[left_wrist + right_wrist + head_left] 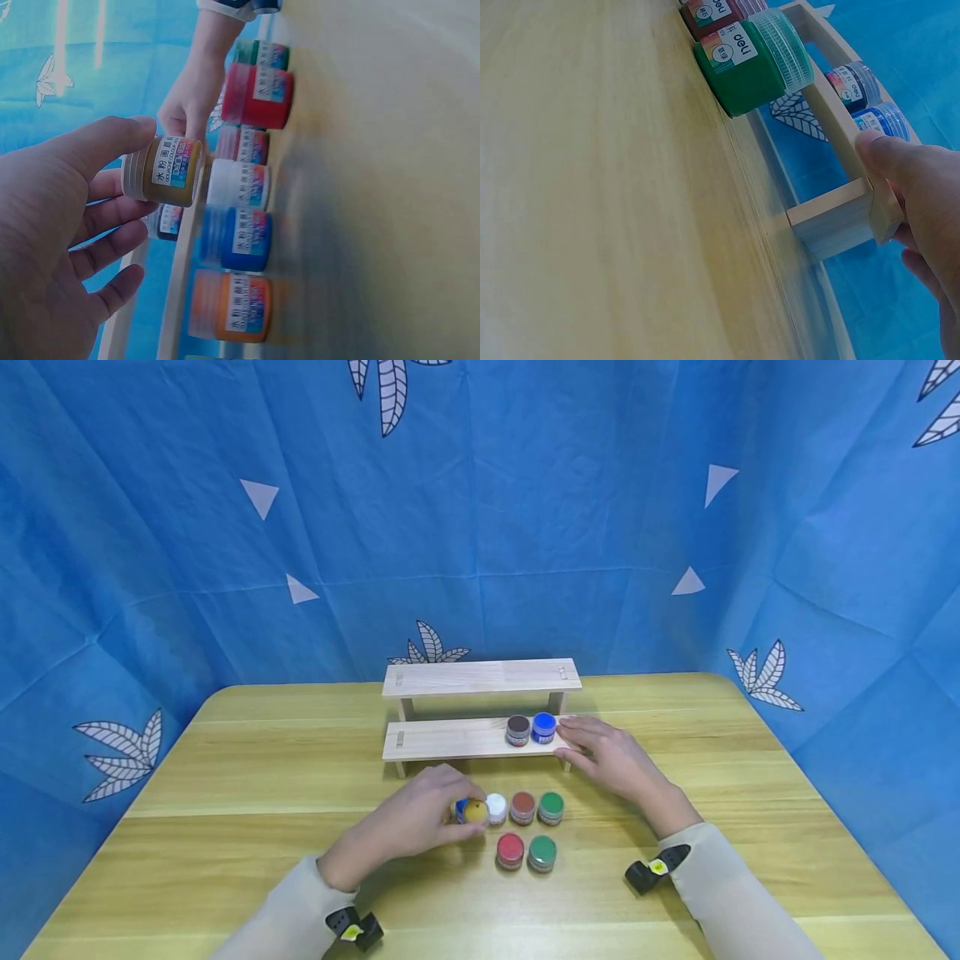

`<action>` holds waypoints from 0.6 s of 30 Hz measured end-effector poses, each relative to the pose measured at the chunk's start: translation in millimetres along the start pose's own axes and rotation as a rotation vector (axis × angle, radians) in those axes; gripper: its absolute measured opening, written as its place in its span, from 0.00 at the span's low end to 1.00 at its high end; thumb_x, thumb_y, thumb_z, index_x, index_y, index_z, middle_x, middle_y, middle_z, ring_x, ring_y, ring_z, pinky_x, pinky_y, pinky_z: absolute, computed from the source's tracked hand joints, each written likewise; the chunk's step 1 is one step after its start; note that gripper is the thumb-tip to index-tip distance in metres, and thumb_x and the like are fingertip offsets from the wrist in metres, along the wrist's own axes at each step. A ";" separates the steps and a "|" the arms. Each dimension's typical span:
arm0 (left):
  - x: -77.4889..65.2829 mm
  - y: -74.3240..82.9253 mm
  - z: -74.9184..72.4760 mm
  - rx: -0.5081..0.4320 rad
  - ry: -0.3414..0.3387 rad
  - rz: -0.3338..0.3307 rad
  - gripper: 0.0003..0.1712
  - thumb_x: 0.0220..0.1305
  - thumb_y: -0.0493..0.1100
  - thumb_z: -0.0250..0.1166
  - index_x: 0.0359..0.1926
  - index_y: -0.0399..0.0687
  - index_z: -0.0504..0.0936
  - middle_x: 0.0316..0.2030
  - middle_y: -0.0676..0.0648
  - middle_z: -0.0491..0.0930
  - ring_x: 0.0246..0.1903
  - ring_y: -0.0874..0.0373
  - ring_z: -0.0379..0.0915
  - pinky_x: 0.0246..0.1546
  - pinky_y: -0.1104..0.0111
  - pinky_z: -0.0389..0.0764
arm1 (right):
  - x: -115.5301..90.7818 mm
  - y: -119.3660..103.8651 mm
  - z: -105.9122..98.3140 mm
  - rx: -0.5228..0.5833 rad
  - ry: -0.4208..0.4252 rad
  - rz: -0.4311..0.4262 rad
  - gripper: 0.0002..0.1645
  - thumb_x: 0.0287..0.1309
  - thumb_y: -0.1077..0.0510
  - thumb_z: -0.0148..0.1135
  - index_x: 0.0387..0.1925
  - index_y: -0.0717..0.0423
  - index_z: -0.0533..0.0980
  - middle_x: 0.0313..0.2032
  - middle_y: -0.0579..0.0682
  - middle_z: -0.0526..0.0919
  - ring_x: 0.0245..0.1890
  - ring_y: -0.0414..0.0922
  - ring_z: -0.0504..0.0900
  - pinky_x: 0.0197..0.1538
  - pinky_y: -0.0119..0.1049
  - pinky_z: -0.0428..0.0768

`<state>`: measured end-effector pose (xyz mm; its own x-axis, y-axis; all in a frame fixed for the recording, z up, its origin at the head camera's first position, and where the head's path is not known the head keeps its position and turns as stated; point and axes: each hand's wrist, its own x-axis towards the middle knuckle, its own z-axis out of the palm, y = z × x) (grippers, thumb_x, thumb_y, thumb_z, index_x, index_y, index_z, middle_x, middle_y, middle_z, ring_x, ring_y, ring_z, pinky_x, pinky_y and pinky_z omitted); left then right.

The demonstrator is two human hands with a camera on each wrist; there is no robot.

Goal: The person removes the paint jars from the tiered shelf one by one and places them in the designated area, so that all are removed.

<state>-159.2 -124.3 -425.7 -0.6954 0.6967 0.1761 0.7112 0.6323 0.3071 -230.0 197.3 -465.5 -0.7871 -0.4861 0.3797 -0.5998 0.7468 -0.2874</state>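
My left hand (427, 810) pinches a yellow-ochre paint jar (176, 171) between thumb and fingers, above the row on the table. Beside it stand a white jar (497, 808) and a blue jar (236, 238). An orange jar (229, 306) shows in the left wrist view; in the head view the left hand covers it. At the right end of the lower wooden shelf (442, 739), my right hand (611, 756) grips the board, thumb at its front edge. Its fingertips come right up to a second blue jar (543, 727), next to a dark brown jar (517, 730).
A reddish-brown jar (522, 807) and a green jar (551, 807) continue the table row. Nearer me stand a red jar (510, 852) and another green jar (542, 853). The upper shelf board (480, 677) rises behind the lower one, before a blue cloth (480, 527).
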 end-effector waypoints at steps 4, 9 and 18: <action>-4.7 1.3 4.1 -0.012 -0.017 0.012 0.23 0.61 0.58 0.68 0.51 0.53 0.82 0.48 0.54 0.81 0.51 0.59 0.74 0.58 0.57 0.73 | 0.4 0.7 0.5 -0.002 -0.002 0.000 0.28 0.63 0.44 0.63 0.60 0.53 0.78 0.59 0.51 0.78 0.61 0.52 0.74 0.63 0.50 0.71; -8.1 3.0 10.3 -0.028 -0.025 0.030 0.22 0.61 0.59 0.67 0.51 0.53 0.82 0.48 0.54 0.81 0.52 0.58 0.74 0.59 0.56 0.72 | 0.6 1.1 0.6 -0.001 -0.006 0.006 0.28 0.63 0.44 0.63 0.60 0.53 0.77 0.59 0.51 0.78 0.61 0.52 0.74 0.63 0.51 0.71; -12.8 4.6 19.9 -0.006 -0.050 0.042 0.23 0.60 0.59 0.68 0.52 0.54 0.82 0.49 0.57 0.81 0.51 0.60 0.71 0.58 0.58 0.71 | 1.1 1.7 0.9 -0.003 0.009 -0.007 0.27 0.63 0.44 0.64 0.59 0.53 0.78 0.58 0.51 0.79 0.61 0.52 0.74 0.63 0.50 0.71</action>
<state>-145.0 -123.7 -445.2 -0.6587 0.7389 0.1420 0.7391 0.6000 0.3063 -232.1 197.7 -466.4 -0.7817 -0.4872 0.3894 -0.6047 0.7448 -0.2821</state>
